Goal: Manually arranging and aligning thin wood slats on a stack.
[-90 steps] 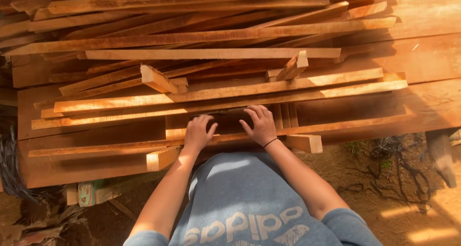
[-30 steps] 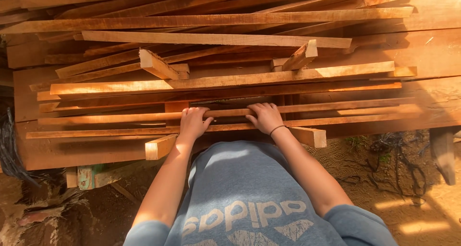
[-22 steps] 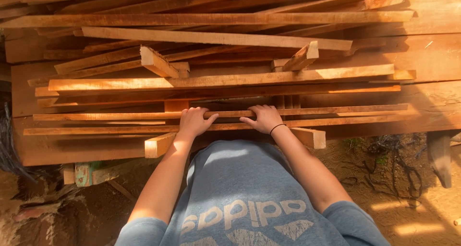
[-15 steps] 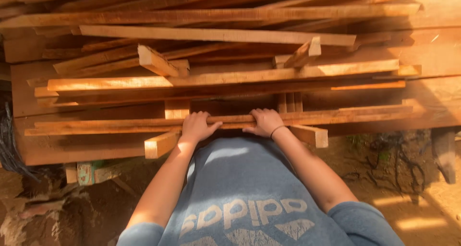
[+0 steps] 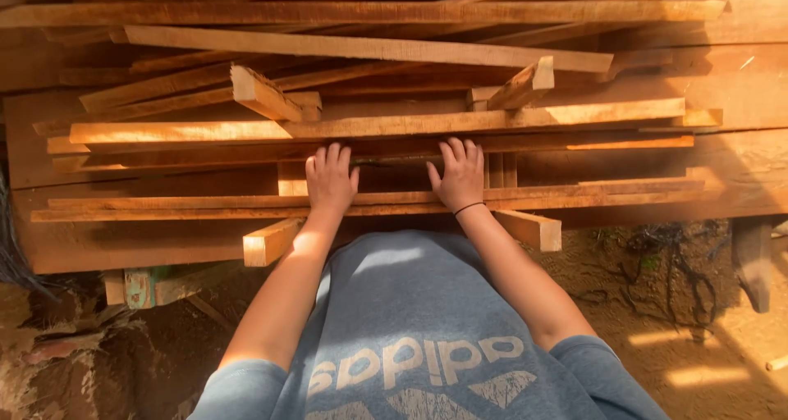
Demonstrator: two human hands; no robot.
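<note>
A wide stack of long wooden planks (image 5: pixel 377 125) lies crosswise in front of me. My left hand (image 5: pixel 330 179) rests flat, fingers together, on the near planks at the middle of the stack. A hand's width to its right, my right hand (image 5: pixel 460 174) lies flat in the same way, with a thin dark band around its wrist. Both palms press on a long thin plank (image 5: pixel 574 194) near the front edge. Neither hand grips anything. Short wooden blocks (image 5: pixel 271 241) (image 5: pixel 529 229) stick out under the front edge, one below each hand.
More planks lie at odd angles on top, with two short offcuts (image 5: pixel 263 93) (image 5: pixel 525 84) tilted upward. Below the stack is bare brown earth, with dark roots or cable (image 5: pixel 657 264) at the right, a wooden post (image 5: pixel 751 260) and debris at the lower left.
Both hands have slid forward, farther onto the stack, and now lie flat with straight fingers. The view has shifted slightly.
</note>
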